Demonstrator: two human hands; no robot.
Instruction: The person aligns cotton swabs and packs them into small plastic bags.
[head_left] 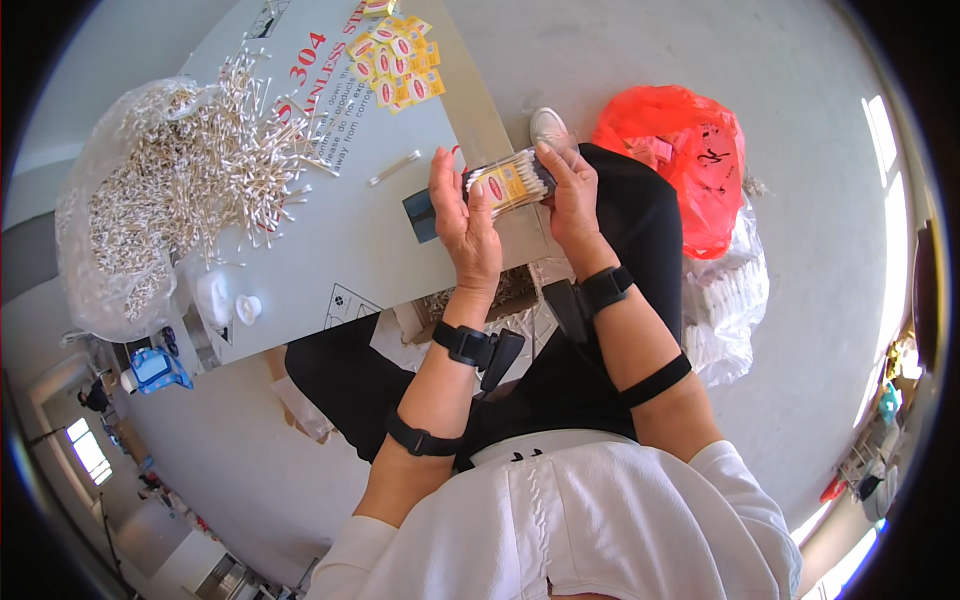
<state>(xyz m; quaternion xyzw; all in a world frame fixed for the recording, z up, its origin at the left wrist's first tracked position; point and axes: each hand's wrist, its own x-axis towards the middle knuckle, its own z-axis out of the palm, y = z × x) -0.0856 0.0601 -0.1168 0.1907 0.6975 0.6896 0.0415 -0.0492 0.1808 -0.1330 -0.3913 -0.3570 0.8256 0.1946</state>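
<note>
My right hand point(572, 198) grips the right end of a clear pack of cotton swabs point(528, 172) with its thumb on top. A yellow label card point(499, 187) shows in the pack, with white swab tips along both ends. My left hand point(465, 225) is at the pack's left end, fingers stretched out and thumb beside the card. Partly behind that hand, a dark teal flat piece point(420, 214) sits at the table edge. A lone cotton swab point(395, 168) lies on the table point(345, 235) left of my hands.
A large heap of loose cotton swabs point(250, 150) spills from a clear bag point(85, 250) at left. Yellow cards point(398, 62) lie at the far edge. Small white containers point(248, 309) stand nearer. A red plastic bag point(700, 215) is at right above clear-wrapped white packs point(735, 295).
</note>
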